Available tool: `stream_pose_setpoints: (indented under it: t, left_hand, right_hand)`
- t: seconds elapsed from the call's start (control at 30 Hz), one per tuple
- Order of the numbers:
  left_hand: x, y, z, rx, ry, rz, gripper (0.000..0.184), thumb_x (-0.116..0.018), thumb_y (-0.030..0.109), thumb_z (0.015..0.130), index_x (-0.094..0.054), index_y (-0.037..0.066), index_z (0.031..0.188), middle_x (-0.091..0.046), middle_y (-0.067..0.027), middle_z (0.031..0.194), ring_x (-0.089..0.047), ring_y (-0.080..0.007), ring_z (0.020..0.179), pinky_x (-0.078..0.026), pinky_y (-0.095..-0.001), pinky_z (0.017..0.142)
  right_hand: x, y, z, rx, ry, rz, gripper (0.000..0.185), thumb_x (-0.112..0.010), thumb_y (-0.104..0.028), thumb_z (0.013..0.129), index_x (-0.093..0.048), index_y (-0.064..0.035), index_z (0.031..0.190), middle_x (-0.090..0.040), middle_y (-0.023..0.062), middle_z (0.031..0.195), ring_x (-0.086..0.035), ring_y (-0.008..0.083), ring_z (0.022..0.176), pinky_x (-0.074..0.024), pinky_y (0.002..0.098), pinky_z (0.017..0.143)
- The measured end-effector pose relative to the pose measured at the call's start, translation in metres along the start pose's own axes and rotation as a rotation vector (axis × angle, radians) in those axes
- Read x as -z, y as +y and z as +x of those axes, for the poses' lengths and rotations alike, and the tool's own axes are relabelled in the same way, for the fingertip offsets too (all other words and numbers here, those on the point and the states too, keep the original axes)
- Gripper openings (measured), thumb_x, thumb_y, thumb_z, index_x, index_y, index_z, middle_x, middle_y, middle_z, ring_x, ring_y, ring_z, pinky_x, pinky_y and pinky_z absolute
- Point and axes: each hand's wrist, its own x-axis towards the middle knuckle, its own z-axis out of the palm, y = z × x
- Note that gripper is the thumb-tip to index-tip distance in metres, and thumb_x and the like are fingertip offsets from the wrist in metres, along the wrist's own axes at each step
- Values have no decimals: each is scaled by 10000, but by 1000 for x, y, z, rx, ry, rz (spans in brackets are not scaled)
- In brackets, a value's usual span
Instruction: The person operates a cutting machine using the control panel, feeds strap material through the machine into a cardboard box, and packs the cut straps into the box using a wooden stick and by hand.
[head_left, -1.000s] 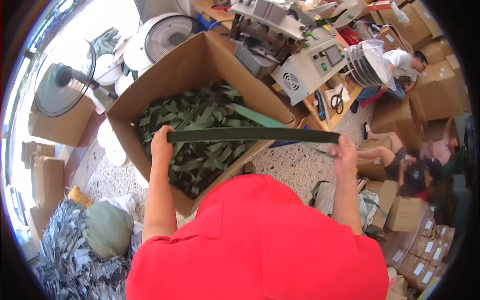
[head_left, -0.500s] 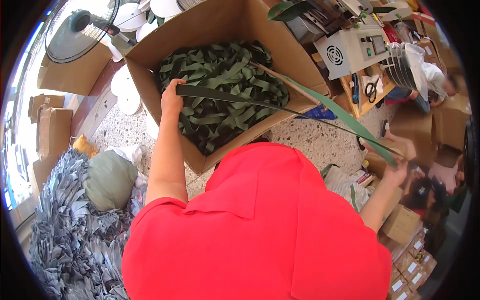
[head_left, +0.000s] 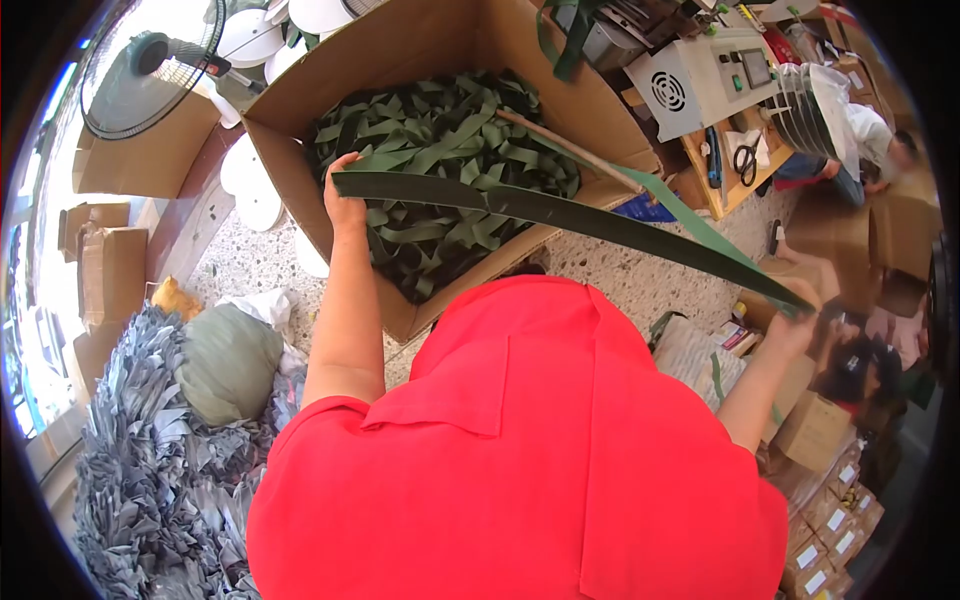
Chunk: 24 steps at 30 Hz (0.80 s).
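Note:
A long dark green strap (head_left: 580, 217) stretches between my hands, above a large cardboard box (head_left: 400, 50). My left hand (head_left: 345, 195) is closed on its left end, over the box's left side. Out to the right, my right hand (head_left: 795, 318) grips the other end. A lighter green strap (head_left: 690, 222) also runs to my right hand from the box's right edge, beside a thin wooden stick (head_left: 570, 150). Many loose green strap pieces (head_left: 440, 150) fill the box.
A grey machine (head_left: 700, 80) and scissors (head_left: 745, 165) are on a wooden table at the upper right. A fan (head_left: 150, 60) stands upper left. Grey fabric strips (head_left: 160, 460) are piled lower left. Other people sit at the right among cardboard boxes (head_left: 812, 430).
Since a second ago, my right hand has moved outward to the right and the view has shifted. The dark strap, narrow and twisted half a second ago, now shows its broad face.

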Motion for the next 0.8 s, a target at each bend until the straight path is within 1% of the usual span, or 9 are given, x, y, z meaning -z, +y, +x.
stream_pose_setpoints:
  t: [0.1,0.17,0.27,0.37,0.57,0.67,0.7,0.77,0.8]
  left_hand:
    - [3,9,-1,-10,15,75,239,-478,154,911,-616,30,1061,-635,-77,1019,-592,-153,943,-450,-271,863]
    - [3,13,-1,9,26,40,232,-497,106,885,-621,33,1066,-635,-74,1022,-591,-150,944,-451,-267,863]
    - [5,11,-1,28,32,21,253,-498,60,869,-622,38,1089,-633,-65,1024,-590,-146,936,-455,-264,854]
    - [2,24,-5,170,71,6,268,-504,57,866,-623,42,1106,-632,-57,1021,-587,-143,928,-455,-265,850]
    - [9,13,-2,364,149,-128,278,-455,113,910,-619,64,1129,-631,-51,1025,-590,-139,895,-468,-250,766]
    - [42,20,-2,652,482,-340,330,-396,131,933,-566,117,1215,-631,-49,1044,-601,-140,893,-470,-266,732]
    - [68,-11,5,666,280,-212,426,-438,98,887,-484,162,1305,-640,-94,1048,-622,-230,921,-481,-339,785]
    - [68,-34,-7,400,-32,412,520,-471,72,836,-431,174,1345,-618,-138,1094,-602,-305,969,-468,-392,841]
    - [68,-38,-13,251,-199,719,572,-488,59,811,-405,180,1364,-607,-161,1116,-592,-343,993,-461,-419,868]
  right_hand:
    - [17,10,15,19,-53,-6,318,-402,-237,961,-581,17,1024,-541,65,820,-500,170,734,-485,322,743]
    - [45,21,42,51,-198,8,299,-538,-225,874,-610,41,991,-630,158,995,-602,273,949,-495,386,861]
    - [39,32,41,-32,88,110,238,-561,-216,864,-614,-1,952,-624,137,951,-603,254,903,-500,367,829]
    - [33,38,38,-52,64,68,180,-570,-187,853,-600,-34,942,-611,121,953,-595,237,887,-505,363,794]
    - [43,62,64,-42,239,-2,240,-467,-181,894,-558,-13,1039,-581,138,1054,-578,262,964,-502,407,829]
    - [62,52,78,-183,473,116,369,-308,-256,1001,-504,34,1117,-564,155,1068,-549,281,1027,-453,461,943]
    - [67,45,80,-116,410,32,418,-271,-282,1005,-488,54,1131,-534,188,1159,-508,335,1135,-392,508,1017]
    - [-5,16,29,-57,348,-85,346,-382,-133,917,-490,71,1175,-518,177,1230,-556,308,1056,-488,458,909]
    - [-7,15,29,-43,293,-111,285,-415,-139,920,-507,46,1116,-518,140,1124,-537,267,975,-474,415,843]
